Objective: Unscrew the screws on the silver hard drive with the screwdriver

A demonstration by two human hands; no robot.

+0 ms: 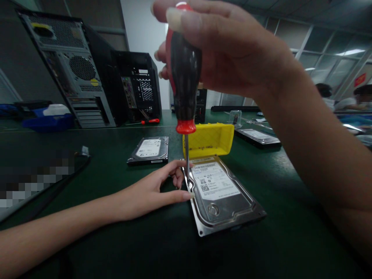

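A silver hard drive [226,211] with a white label lies flat on the green table in front of me. My left hand [158,190] grips its left edge, thumb on the near part and index finger farther up. Above it, my right hand [221,42] is closed around the upper handle of a black and red screwdriver [187,73]. The screwdriver stands upright, its shaft reaching down to the drive's left edge beside my left fingers. Whether the tip sits in a screw is too small to tell.
Behind the drive is a yellow bin [212,139] holding small dark pieces. Other hard drives lie at left [149,149] and right [258,137]. Farther back are computer cases [84,69], a red-handled screwdriver [150,121], a blue tray [48,122] and a clear cup [235,118]. People sit far right.
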